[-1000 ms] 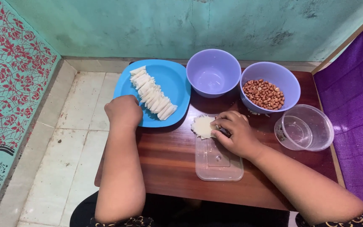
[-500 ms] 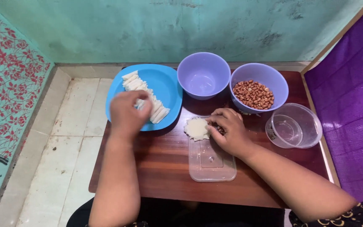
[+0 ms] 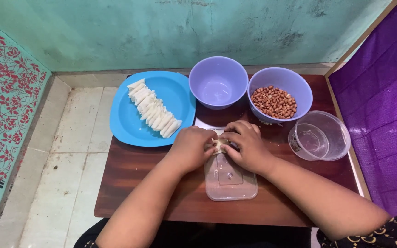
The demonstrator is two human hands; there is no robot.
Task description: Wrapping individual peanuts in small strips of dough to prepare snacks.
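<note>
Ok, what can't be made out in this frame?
Head view only:
- Pale wrapper piece: mostly covered by the left hand and right hand; its shape and any filling are hidden.
- Clear flat lid: far end hidden under both hands.
- Small white thing behind the hands: partly covered, can't be identified.
- Purple cloth: cut off by the right edge.

Behind the lid [image 3: 229,177] stand two bowls [image 3: 218,82]; plate [image 3: 129,124] left, tub [image 3: 320,135] right.
</note>
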